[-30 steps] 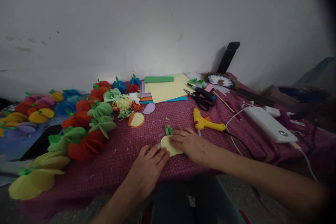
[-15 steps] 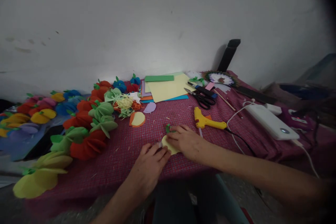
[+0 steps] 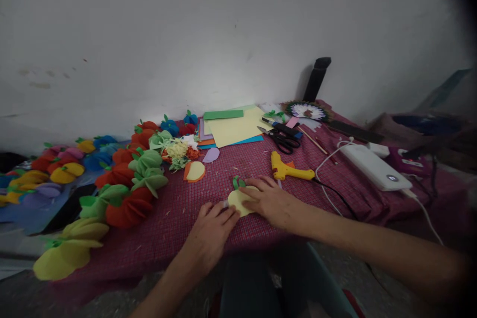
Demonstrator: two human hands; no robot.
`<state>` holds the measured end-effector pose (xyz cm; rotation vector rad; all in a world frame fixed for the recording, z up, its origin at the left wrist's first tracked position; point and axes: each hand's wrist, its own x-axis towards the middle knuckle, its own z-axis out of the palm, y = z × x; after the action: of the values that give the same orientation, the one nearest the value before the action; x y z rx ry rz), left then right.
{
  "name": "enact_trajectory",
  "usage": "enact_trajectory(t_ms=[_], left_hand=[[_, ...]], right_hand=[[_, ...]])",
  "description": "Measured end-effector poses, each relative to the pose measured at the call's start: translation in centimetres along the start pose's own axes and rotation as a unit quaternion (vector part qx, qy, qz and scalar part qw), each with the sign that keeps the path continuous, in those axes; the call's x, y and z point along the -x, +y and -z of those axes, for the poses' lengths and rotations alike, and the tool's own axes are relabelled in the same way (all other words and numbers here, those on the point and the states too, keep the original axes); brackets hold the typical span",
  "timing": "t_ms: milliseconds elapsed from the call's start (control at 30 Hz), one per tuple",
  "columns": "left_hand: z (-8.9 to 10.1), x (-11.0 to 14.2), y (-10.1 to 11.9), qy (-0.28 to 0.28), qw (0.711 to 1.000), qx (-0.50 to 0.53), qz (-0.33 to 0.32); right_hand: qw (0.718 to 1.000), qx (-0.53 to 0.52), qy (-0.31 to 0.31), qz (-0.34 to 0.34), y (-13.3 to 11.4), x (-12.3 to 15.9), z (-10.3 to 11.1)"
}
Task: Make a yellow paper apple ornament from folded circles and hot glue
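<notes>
A pale yellow paper fruit shape (image 3: pixel 236 199) with a green leaf (image 3: pixel 237 182) lies on the red checked cloth (image 3: pixel 175 208) near the front edge. My right hand (image 3: pixel 270 200) lies flat over its right side, fingers stretched out and pressing down. My left hand (image 3: pixel 213 228) rests on the cloth at its left edge, fingertips touching the paper and a small pale stick-like thing I cannot make out.
A yellow glue gun (image 3: pixel 287 171) with a black cord lies just behind my right hand. Black scissors (image 3: pixel 283 140), coloured paper sheets (image 3: pixel 233 127), a white power bank (image 3: pixel 371 167) and rows of finished paper fruits (image 3: pixel 126 189) lie around.
The view has shifted slightly to the right and down. Both hands stay pressed on the yellow paper shape, and more of it shows between them now.
</notes>
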<state>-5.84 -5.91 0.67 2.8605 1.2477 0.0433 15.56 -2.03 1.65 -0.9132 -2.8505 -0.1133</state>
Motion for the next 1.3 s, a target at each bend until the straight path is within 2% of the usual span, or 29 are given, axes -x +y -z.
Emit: enact_trajectory(t_ms=[267,400,500,567,700,800,867,1100,1300], left_hand=[[0.9,-0.6,0.6,-0.014,1.000,-0.007,0.006],[1.2,-1.1,1.4,-0.024,0.999,-0.035,0.010],[1.1,-1.3,1.7,-0.026,0.998,-0.052,0.010],[1.0,-1.3,1.7,-0.029,0.998,-0.054,0.005],[0.9,-1.2,1.8,-0.032,0.998,-0.057,0.008],[1.1,-1.2,1.9,-0.045,0.997,-0.062,0.016],[1.3,-1.2,2.0,-0.049,0.997,-0.064,0.017],[0.9,-1.1,1.9,-0.007,0.998,-0.050,0.034],[0.1,-0.9,2.0,0.013,0.998,-0.046,0.041]], right_hand=[[1.000,-0.005,0.014,0.004,-0.7,1.3,-0.4],[1.000,-0.024,0.005,0.008,-0.9,1.8,0.5],[0.997,-0.073,0.001,-0.003,0.0,2.3,1.6],[0.991,-0.126,0.005,-0.048,1.2,2.5,2.0],[0.958,-0.206,0.017,-0.199,3.5,1.7,2.1],[0.943,-0.211,-0.016,-0.255,4.3,0.0,1.9],[0.937,-0.210,-0.073,-0.271,4.5,-1.2,1.8],[0.911,-0.226,-0.173,-0.300,4.5,-4.1,2.7],[0.903,-0.223,-0.213,-0.297,3.7,-4.6,4.4]])
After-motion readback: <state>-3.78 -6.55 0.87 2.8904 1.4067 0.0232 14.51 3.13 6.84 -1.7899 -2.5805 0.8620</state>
